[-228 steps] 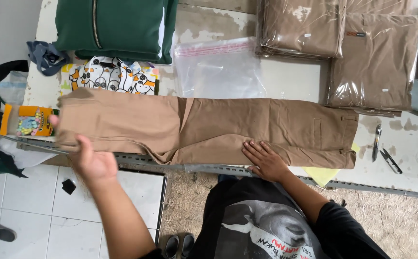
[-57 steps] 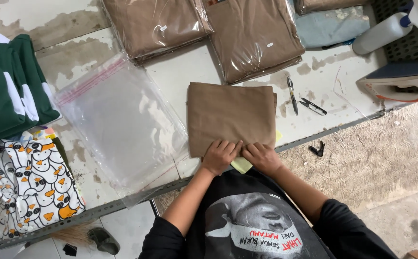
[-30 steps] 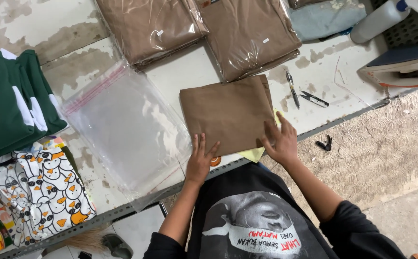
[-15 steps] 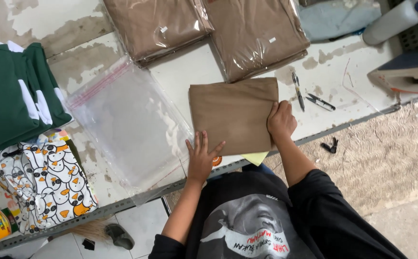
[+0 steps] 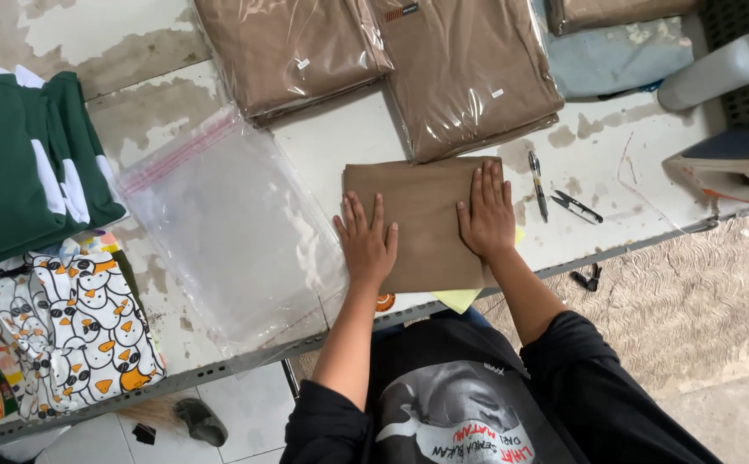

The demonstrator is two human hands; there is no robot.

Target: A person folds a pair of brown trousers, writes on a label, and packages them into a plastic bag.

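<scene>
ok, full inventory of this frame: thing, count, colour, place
folded garment: 1, brown, table centre, under both hands
clear zip bag: 1, transparent, left of it
bagged garments: at least 3, brown, far edge
green garment: 1, green and white, left
patterned cloth: 1, white, black, orange, near left
pen: 1, dark, right of garment
snips: 1, black, beside pen
yellow paper: 1, under garment
table: 1, white, worn
left hand: flat on garment
right hand: flat on garment

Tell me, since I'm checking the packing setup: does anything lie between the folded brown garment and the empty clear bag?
Nothing visible does. The folded brown garment under both hands lies right beside the clear plastic bag, only bare table between.
</scene>
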